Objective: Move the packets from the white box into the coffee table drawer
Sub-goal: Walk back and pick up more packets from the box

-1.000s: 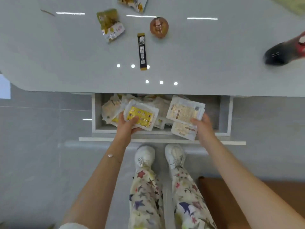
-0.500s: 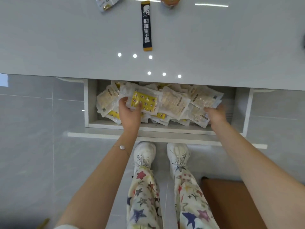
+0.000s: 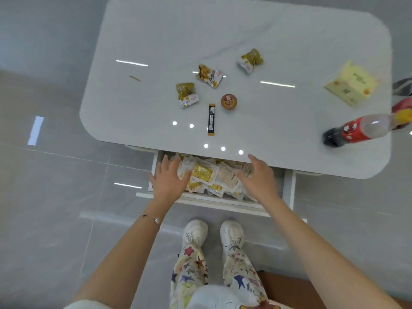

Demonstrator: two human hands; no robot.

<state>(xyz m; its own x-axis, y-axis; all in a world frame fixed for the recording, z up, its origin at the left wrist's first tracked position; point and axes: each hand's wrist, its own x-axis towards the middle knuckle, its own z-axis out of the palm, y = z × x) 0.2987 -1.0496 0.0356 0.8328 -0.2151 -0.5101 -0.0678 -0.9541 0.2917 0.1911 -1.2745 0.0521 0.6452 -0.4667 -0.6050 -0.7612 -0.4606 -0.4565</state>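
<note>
The coffee table drawer stands pulled out under the white tabletop and holds a heap of clear and yellow packets. My left hand hovers over the drawer's left end with fingers spread and nothing in it. Over the right side of the heap my right hand is also spread flat and holds nothing. Whether either hand touches the packets I cannot tell. No white box is in view.
On the white coffee table lie three crumpled snack wrappers, a black stick sachet, a small round cup, a yellow pack and a cola bottle lying at the right edge. My white shoes stand below the drawer.
Both hands have let go of the packets, which now lie in the drawer, and have opened and lifted above it. The camera has risen, showing the whole tabletop.
</note>
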